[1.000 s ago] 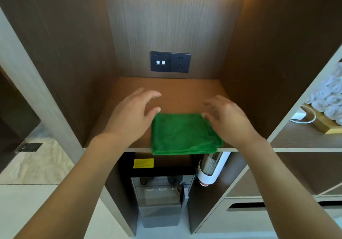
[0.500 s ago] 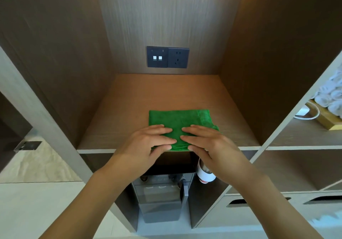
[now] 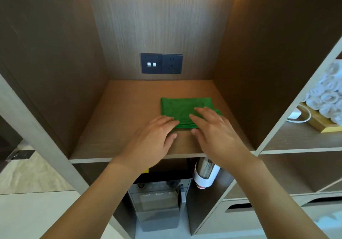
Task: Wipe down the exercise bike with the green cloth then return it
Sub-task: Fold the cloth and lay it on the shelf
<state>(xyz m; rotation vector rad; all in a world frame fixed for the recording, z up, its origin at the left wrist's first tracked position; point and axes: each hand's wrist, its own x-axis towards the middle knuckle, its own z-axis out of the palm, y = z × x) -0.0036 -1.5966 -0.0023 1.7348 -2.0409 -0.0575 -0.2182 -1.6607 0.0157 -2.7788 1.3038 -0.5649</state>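
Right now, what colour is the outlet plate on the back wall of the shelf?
Dark grey, nearly black, with two small white squares on the outlet plate's left half; head view.

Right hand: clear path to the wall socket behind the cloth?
Probably yes. The right hand lies open over the green cloth, and nothing stands on the shelf between it and the socket on the back wall.

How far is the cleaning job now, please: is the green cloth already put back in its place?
Looks nearly done: the folded green cloth lies flat on the wooden shelf. In hand: the left hand and right hand, fingers straight, are at its near edge, gripping nothing. Left: only taking the hands away. The bike is out of view, so wiping cannot be checked.
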